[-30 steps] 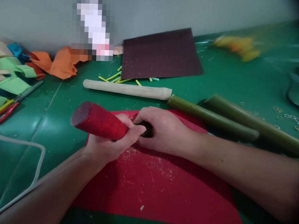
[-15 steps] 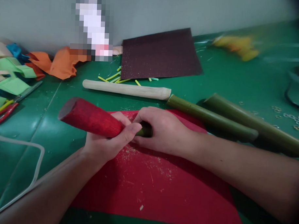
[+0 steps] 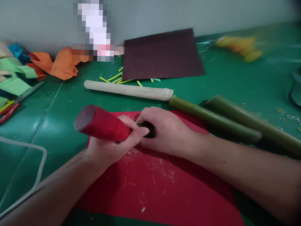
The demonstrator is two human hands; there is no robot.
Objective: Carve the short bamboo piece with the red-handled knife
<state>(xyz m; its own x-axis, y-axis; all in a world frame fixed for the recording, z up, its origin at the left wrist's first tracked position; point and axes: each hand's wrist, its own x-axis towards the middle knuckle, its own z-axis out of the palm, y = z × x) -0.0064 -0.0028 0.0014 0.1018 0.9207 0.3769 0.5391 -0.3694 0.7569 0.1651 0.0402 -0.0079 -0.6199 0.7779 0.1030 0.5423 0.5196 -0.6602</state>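
Observation:
My left hand [image 3: 112, 141] is wrapped round a thick red tapered handle [image 3: 108, 124], its wide dark end tilted up toward the left. What lies at its other end is hidden behind my fingers. Curled over a short dark green bamboo piece [image 3: 150, 129], my right hand [image 3: 162, 130] meets the left thumb close by. Both hands are just above a red sheet [image 3: 162, 192] strewn with pale shavings. Beyond them lie a peeled pale bamboo stick [image 3: 126, 89] and a green bamboo stick [image 3: 214, 118].
A thicker bamboo piece [image 3: 258, 125] lies on the right by small rings [image 3: 293, 118]. Behind sits a dark brown sheet [image 3: 162, 55] with thin yellow-green strips. On the left are orange paper [image 3: 65, 64], green paper [image 3: 14, 85], red-handled scissors [image 3: 8, 116] and a white cable [image 3: 41, 162].
The red handle has swung right, and its wide end now faces more toward me. My left hand shifted slightly right; my right hand stays nearly in place.

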